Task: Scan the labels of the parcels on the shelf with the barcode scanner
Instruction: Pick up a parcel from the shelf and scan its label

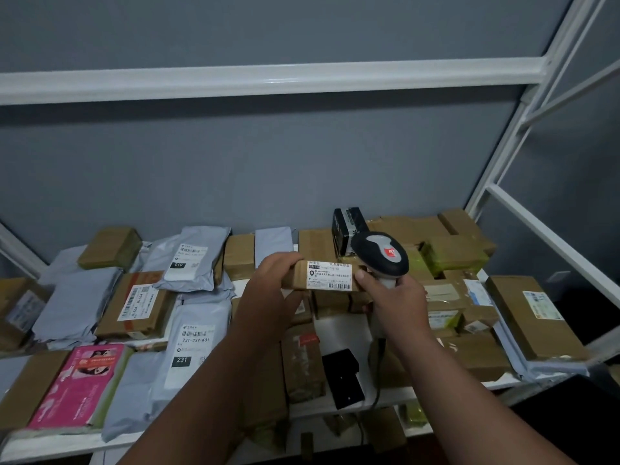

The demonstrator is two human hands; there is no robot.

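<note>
My left hand (268, 293) grips the left end of a small brown cardboard parcel (327, 276), held above the shelf with its white barcode label facing me. My right hand (394, 302) grips the handle of a grey and black barcode scanner (380, 255); its thumb touches the parcel's right end. The scanner head stands just right of and behind the parcel. Its cable hangs down below my right wrist.
The white shelf (342, 402) is covered with brown boxes, grey mailer bags (191, 344), a pink package (79, 385) at the front left and a black box (345, 231) at the back. A black flat device (344, 377) lies near the front edge. White shelf posts (510, 142) rise on the right.
</note>
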